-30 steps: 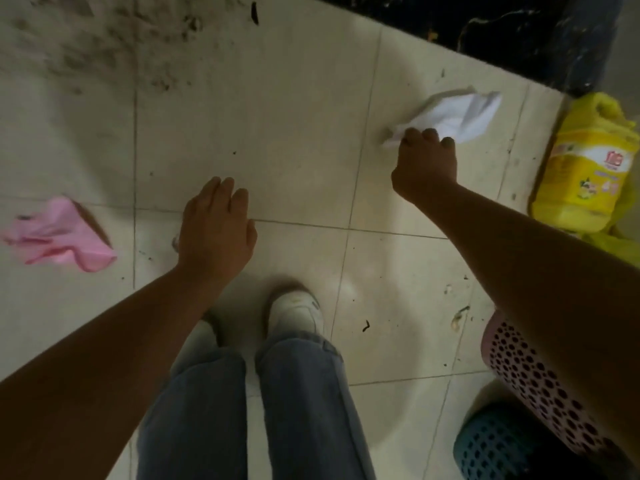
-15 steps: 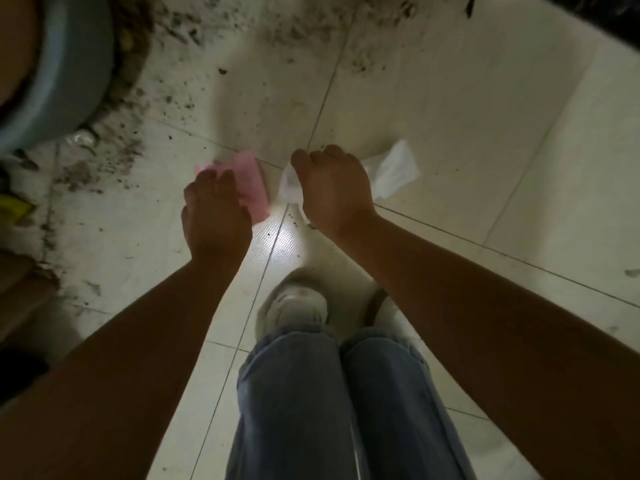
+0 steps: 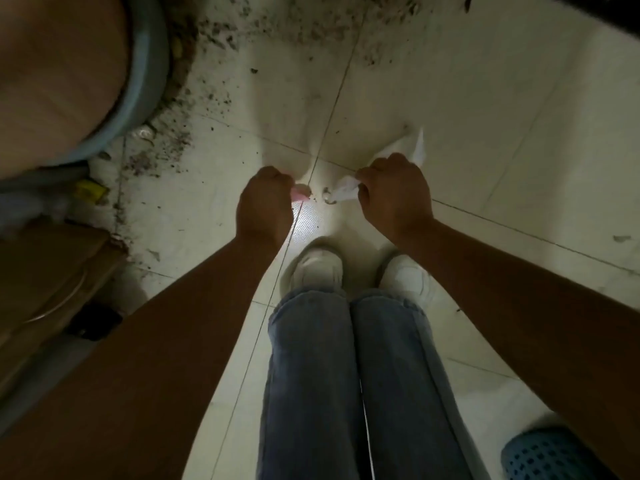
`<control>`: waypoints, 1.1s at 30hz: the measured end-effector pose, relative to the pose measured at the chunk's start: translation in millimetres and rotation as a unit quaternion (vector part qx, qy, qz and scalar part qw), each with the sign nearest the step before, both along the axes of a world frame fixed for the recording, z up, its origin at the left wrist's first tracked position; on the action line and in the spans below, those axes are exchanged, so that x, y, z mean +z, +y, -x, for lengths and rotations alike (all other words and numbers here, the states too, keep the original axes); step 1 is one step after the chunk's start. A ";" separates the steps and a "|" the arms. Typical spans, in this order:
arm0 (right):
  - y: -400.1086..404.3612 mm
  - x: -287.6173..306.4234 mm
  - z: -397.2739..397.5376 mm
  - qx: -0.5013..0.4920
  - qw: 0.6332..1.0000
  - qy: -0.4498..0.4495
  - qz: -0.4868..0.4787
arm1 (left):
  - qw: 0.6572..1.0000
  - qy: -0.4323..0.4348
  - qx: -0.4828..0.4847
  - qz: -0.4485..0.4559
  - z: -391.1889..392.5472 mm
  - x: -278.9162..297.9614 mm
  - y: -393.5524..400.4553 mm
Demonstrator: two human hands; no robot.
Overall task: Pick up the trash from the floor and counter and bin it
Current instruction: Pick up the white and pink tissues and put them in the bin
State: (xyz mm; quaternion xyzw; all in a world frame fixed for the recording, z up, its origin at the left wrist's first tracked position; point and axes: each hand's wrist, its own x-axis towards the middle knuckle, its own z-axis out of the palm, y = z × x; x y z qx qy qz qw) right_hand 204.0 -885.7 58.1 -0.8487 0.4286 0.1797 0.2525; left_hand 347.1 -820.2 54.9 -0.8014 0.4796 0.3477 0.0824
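Note:
My left hand [image 3: 265, 202] is a closed fist around a crumpled pink paper [image 3: 299, 194]; only a small pink edge pokes out at the thumb side. My right hand [image 3: 394, 192] is closed on a white tissue [image 3: 346, 189], which sticks out on both sides of the fist, with a longer end at the upper right [image 3: 417, 147]. Both hands hang above the pale tiled floor [image 3: 467, 98], just ahead of my white shoes [image 3: 320, 268].
A large blue-rimmed tub [image 3: 149, 60] fills the top left, with dark dirt [image 3: 207, 39] scattered around it. A brown cardboard box [image 3: 45, 268] sits at the left edge. A blue perforated basket [image 3: 550, 459] shows at the bottom right. A small clear bit [image 3: 329, 195] lies between my hands.
My view swung left from the yellow bottle area to the tub. My left hand reached the pink paper and closed on it. My right hand kept the white tissue.

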 end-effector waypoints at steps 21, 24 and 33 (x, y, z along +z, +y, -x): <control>50.4 -5.3 44.7 -0.202 0.972 -0.040 -0.116 | 0.976 -0.114 -0.102 -0.156 16.1 -29.6 36.7; 52.0 -30.8 32.5 -0.189 0.973 -0.043 -0.127 | 0.983 -0.120 -0.080 -0.115 1.4 -60.6 47.7; 42.7 -42.2 27.5 -0.153 0.978 -0.051 -0.130 | 0.992 -0.107 -0.025 -0.060 -5.8 -76.5 54.6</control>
